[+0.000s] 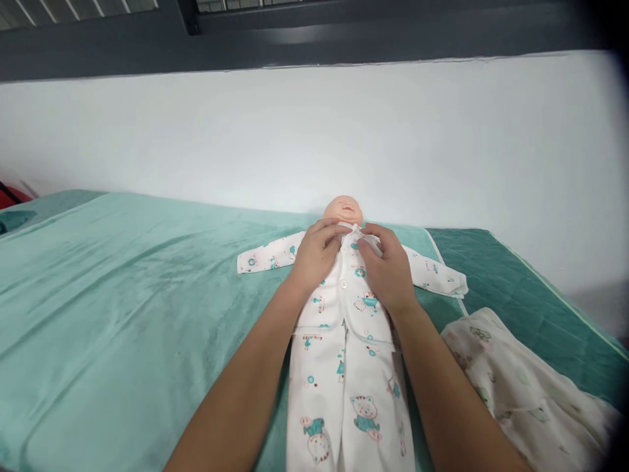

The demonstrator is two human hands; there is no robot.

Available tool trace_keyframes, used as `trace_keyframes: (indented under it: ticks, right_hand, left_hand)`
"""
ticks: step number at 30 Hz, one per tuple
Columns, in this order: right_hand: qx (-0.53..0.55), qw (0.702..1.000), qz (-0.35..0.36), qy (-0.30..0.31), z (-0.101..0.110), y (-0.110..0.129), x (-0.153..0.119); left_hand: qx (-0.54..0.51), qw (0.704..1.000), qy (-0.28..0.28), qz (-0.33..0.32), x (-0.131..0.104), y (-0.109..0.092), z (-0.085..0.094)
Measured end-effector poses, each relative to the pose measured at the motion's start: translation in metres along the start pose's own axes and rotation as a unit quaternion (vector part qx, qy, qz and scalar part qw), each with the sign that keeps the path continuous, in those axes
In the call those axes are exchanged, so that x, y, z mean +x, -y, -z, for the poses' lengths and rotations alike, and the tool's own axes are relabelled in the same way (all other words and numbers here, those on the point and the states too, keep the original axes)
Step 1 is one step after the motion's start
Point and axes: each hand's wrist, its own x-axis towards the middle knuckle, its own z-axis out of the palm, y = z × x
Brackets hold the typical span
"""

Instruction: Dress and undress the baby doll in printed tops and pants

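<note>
A baby doll [343, 208] lies on its back, dressed in a white printed baby shirt [356, 298] and matching baby pants [361, 413]. The shirt's sleeves stretch out to both sides, and a button shows in the middle of its front. At the collar, just under the doll's chin, my left hand [317, 252] grips the shirt with bent fingers. Opposite it, my right hand [390, 265] pinches the other side of the neckline between thumb and index finger. The exact bit of cloth under the fingertips is partly hidden.
A light green blanket [122, 314] covers the bed, with a darker green quilted cover [535, 308] at the right. Crumpled white printed cloth [525, 393] lies at the lower right. Behind the doll stands a white wall [221, 137], below a dark metal beam [295, 42].
</note>
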Motion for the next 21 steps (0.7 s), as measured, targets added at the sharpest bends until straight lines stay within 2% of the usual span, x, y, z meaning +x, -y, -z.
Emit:
trace_keyframes:
  ticks: [5, 10, 13, 21]
  right_hand:
    - [-0.004, 0.999, 0.045, -0.025, 0.005, 0.009, -0.007]
    - [-0.018, 0.998, 0.065, 0.006, 0.011, 0.018, -0.032]
    - [-0.041, 0.995, 0.083, 0.031, 0.012, 0.019, -0.045]
    - [-0.041, 0.995, 0.087, 0.018, 0.011, 0.019, -0.048]
  left_hand:
    - [0.021, 0.999, -0.049, 0.011, -0.009, -0.010, 0.006]
    - [0.003, 0.998, -0.025, 0.056, -0.034, -0.020, 0.014]
    - [-0.013, 0.998, -0.012, 0.057, -0.045, -0.021, 0.017]
    - [-0.051, 0.996, -0.011, 0.066, -0.044, -0.016, 0.017]
